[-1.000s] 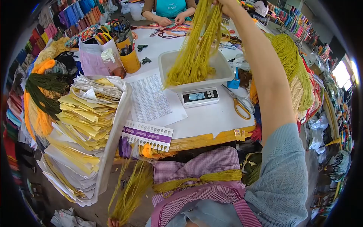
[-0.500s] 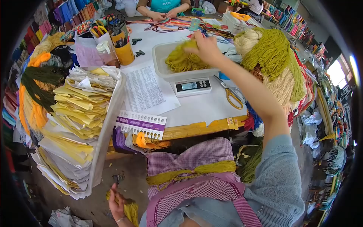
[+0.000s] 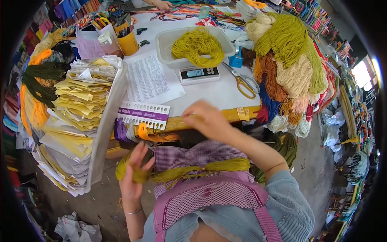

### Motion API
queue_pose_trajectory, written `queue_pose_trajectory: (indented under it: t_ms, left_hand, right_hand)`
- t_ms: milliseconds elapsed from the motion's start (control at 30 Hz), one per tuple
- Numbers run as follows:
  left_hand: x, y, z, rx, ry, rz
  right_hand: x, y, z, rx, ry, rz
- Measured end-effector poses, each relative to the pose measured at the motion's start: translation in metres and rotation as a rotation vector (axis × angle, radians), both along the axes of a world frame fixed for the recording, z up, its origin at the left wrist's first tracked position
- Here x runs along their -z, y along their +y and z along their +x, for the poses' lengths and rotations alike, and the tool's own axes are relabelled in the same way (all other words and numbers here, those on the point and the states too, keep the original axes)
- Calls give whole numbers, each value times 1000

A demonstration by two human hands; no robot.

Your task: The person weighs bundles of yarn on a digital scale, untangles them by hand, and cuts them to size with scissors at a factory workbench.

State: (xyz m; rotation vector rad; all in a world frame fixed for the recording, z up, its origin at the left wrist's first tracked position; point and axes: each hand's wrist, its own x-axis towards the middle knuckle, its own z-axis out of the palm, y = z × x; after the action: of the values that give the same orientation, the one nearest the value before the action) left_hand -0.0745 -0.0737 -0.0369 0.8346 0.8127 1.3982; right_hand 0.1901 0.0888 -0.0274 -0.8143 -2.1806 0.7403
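My left hand (image 3: 135,175) is beside my lap at the lower left, with a loop of olive-green yarn (image 3: 123,167) held in it, blurred by motion. Over the table's front edge, my right hand (image 3: 207,121) has its fingers curled in a pinch; what they hold, if anything, is too smeared to make out. A tied bundle of olive yarn (image 3: 221,165) lies across my checked apron (image 3: 193,153). On the table, a skein of olive yarn (image 3: 199,46) sits in a translucent plastic tub (image 3: 163,48) on a digital scale (image 3: 199,75), partly overhanging the tub's near rim.
Yellow-handled scissors (image 3: 246,86) lie right of the scale, near heaped skeins (image 3: 294,52). At left stand a bin of paper packets (image 3: 82,105) and a tool cup (image 3: 128,42). A printed sheet (image 3: 147,78) and a punched thread card (image 3: 143,115) lie between. A co-worker's hand (image 3: 162,5) shows across the table.
My right hand has come back from the tub to the table's front edge. My left hand has risen with its yarn towards my lap. The scale's reading has changed.
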Motion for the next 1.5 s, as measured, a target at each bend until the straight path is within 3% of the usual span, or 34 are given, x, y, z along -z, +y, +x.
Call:
queue_pose_trajectory:
  t_ms: [33, 100, 133, 200, 233, 300, 367, 567, 633, 700, 767, 800, 867, 967, 1033, 1267, 1367, 1433, 1467, 1500]
  left_hand:
    - [-13, 11, 16, 36, 15, 56]
    - [-25, 26, 38, 138, -72, 73]
    - [-24, 31, 47, 135, 44, 103]
    - [-26, 46, 53, 118, 510, 218]
    - [-28, 50, 57, 91, 602, 294]
    - [-28, 57, 59, 129, 600, 302]
    - [-29, 65, 61, 165, 600, 314]
    - [-30, 73, 76, 157, 499, 307]
    - [-36, 76, 78, 111, 610, 163]
    - [-36, 78, 75, 62, 547, 143]
    - [-37, 79, 70, 16, 485, 130]
    - [-38, 77, 66, -38, 320, 57]
    - [-34, 77, 52, -130, 92, -90]
    - [-27, 72, 32, -130, -28, -100]
    - [-27, 68, 31, -142, -66, -120]
    - [-34, 76, 32, -102, -125, -53]
    - [-57, 100, 48, -122, -141, -44]
    - [-61, 123, 63, -120, -132, -24]
    - [-60, 136, 73, -103, -112, -8]
    - [-58, 150, 83, -82, -89, 5]
  right_hand:
    - [-6, -19, -12, -90, 43, -271]
    - [-5, -38, -32, -245, 217, -434]
    - [-3, -47, -40, -293, 396, -472]
    - [-6, -53, -39, -270, 425, -549]
    - [-7, -54, -38, -245, 446, -620]
    - [-1, -51, -28, -263, 431, -602]
    - [-2, -52, -20, -270, 502, -851]
    - [-2, -52, -16, -231, 504, -855]
    - [2, -49, -15, -222, 466, -831]
    - [3, -45, -14, -211, 428, -804]
    - [-2, -34, -12, -96, 442, -558]
    - [-6, -20, -6, 155, 253, -110]
    - [-19, 21, 11, 461, 87, 323]
    - [-24, 80, 31, 563, 29, 502]
    - [-27, 103, 35, 575, -184, 585]
    - [-26, 146, 37, 441, -431, 793]
    - [-41, 139, 39, 349, -323, 761]
    - [-54, 128, 36, 229, -82, 27]
    - [-61, 118, 33, 96, 199, -395]
    - [-68, 110, 32, 91, 185, -390]
